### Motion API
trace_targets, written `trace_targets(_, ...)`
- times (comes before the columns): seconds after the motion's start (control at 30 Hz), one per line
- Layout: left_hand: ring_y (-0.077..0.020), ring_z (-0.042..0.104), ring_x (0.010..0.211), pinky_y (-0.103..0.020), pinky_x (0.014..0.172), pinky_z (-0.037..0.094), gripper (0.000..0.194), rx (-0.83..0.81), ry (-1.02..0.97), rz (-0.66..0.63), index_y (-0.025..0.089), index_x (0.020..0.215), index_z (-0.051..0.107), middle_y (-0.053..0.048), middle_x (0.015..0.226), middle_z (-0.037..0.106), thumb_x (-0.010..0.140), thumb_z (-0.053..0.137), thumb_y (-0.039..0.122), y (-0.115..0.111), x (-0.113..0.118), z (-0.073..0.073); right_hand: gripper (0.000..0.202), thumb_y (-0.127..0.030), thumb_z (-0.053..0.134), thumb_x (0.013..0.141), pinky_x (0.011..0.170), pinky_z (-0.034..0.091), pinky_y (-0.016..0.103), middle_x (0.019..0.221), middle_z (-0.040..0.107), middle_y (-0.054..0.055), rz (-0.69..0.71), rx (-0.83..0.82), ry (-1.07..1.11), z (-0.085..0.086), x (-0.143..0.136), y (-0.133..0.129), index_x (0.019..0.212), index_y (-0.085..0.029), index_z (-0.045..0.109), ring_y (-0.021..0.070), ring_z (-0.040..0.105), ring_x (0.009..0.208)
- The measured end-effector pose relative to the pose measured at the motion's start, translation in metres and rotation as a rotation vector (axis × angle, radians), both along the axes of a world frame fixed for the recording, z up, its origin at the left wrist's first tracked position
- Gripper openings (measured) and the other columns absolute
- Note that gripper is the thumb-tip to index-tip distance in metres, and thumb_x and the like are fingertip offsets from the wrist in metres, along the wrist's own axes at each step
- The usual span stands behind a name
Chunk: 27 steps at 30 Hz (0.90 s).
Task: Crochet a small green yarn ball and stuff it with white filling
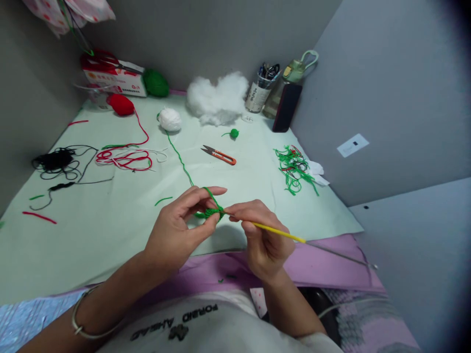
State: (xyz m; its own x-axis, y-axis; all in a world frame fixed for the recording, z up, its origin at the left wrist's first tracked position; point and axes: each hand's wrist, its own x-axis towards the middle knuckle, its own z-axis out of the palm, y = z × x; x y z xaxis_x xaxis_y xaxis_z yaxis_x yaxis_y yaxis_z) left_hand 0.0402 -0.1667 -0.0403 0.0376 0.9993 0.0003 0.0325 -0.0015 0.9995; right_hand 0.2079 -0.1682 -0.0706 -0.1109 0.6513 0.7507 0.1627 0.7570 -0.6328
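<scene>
My left hand [180, 225] pinches a small green crochet piece [211, 213] between thumb and fingers. Green yarn [179, 158] passes over its raised index finger and trails back across the table towards the white yarn ball [170, 119]. My right hand [267, 238] is closed around the yellow grip of a crochet hook [281, 232]. The hook's tip meets the right edge of the green piece; whether it sits inside a stitch is too small to tell. The hook's metal rear end sticks out to the lower right.
Orange thread snips [221, 155] and a small green ball [234, 133] lie beyond my hands. White stuffing [218, 98], a pen cup [258, 90] and a phone [287, 108] stand behind. Yarn scraps [294, 166] lie right; black yarn [55, 161] and red yarn [123, 104] lie left.
</scene>
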Motion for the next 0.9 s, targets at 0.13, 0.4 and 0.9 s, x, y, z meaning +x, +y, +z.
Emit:
trace_targets(0.13,-0.0134,0.063,0.083,-0.025,0.085,0.057,0.023,0.001,-0.006,0.009,0.021,0.099,0.079,0.000,0.089,0.064,0.077,0.075,0.017,0.000,0.000,-0.002,0.023,-0.011,0.058,0.098,0.075,0.063,0.036,0.103,0.079,0.011,-0.092,0.108,-0.189,-0.003,0.000,-0.005,0.115,-0.021,0.070,0.0210,0.075,0.093)
trace_targets(0.4,-0.0117,0.062,0.080,-0.023,0.083,0.055,0.037,-0.115,-0.115,0.025,0.021,0.114,0.077,0.003,0.081,0.059,0.077,0.076,0.018,-0.001,0.000,-0.007,0.033,-0.009,0.059,0.098,0.071,0.065,0.034,0.107,0.080,0.010,-0.128,0.146,-0.231,-0.008,-0.002,-0.008,0.123,-0.026,0.070,0.0207,0.077,0.093)
trace_targets(0.9,-0.0114,0.062,0.084,-0.023,0.086,0.054,0.051,-0.162,-0.274,-0.006,0.023,0.131,0.069,0.004,0.084,0.060,0.081,0.081,0.023,-0.002,0.002,-0.013,0.046,-0.008,0.065,0.094,0.070,0.065,0.034,0.105,0.076,0.008,-0.225,0.162,-0.232,-0.018,-0.011,-0.001,0.133,-0.031,0.068,0.0195,0.073,0.089)
